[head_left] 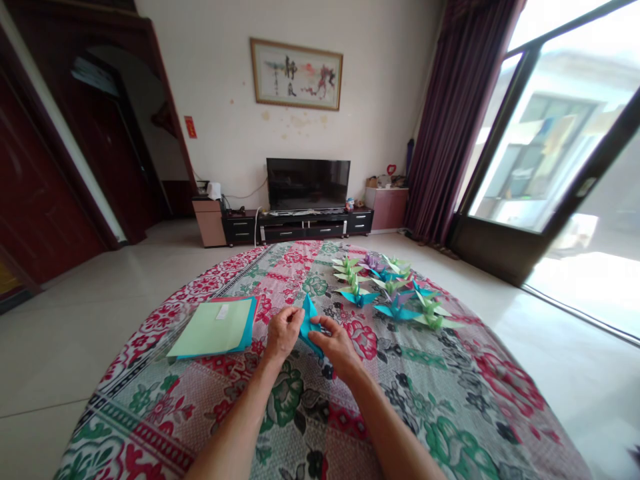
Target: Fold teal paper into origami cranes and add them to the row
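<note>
A round tabletop [210,413], spread with a red, green and grey floral cloth, fills the lower part of the frame in a bright room. Both bare forearms come in from the bottom edge and converge towards the centre, wrists low over the cloth. The left hand [284,333] is closed in a pinch, thumb and forefinger gripping the left side of a narrow, pointed piece of folded bright-blue paper [309,313]. The right hand [336,340] grips its right side, lower down, with the thumb and fingers less tightly curled. The piece sits at the centre of the frame, its tip pointing away; whether its lower end touches the cloth is hard to tell.

The step in hand looks like shaping or creasing this piece; the next move seems to call for a steady hold on one side and light, precise finger pressure on the other.

Left of centre lies a stack of square coloured paper sheets [205,333], pale green uppermost, with a small white slip [223,311] on it. Right of centre, farther off, blue, green and purple folded-paper birds [397,311] stand clustered. Beyond are a low black cabinet [305,231], a flat black television [309,185] and, upper centre, a framed picture [297,73].
</note>
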A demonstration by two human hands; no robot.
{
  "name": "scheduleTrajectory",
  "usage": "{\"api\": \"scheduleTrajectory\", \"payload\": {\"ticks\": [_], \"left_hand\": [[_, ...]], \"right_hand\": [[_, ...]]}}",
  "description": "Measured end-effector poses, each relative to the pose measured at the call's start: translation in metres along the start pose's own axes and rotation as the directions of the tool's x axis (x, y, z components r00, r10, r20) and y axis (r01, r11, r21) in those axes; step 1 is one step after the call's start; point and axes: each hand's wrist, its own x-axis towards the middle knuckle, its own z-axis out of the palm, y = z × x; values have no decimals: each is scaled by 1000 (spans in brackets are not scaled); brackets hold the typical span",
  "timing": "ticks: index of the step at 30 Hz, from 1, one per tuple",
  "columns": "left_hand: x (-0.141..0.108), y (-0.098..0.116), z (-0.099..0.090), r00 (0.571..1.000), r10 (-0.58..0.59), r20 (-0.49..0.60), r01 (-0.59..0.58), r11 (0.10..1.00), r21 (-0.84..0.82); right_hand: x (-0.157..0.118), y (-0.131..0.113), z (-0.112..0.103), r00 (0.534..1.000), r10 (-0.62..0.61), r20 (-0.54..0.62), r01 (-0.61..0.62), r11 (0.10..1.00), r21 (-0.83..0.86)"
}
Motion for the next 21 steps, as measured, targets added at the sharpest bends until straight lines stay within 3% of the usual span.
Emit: {"api": "scheduleTrajectory", "payload": {"ticks": [4,8,15,21], "left_hand": [[0,3,-3,998,44,44,-46,998,53],[2,4,-9,979,-46,197,56,997,-44],[0,4,-13,934,-166,318,209,972,-107],[-1,6,-5,952,-181,247,212,972,-102]], "right_hand": [[0,-2,0,999,46,26,-46,999,-3],[0,-3,0,998,62,4,-62,998,29],[4,1,-3,1000,24,-19,-24,1000,14],[10,17,-2,982,-173,-69,165,980,-109]]}}
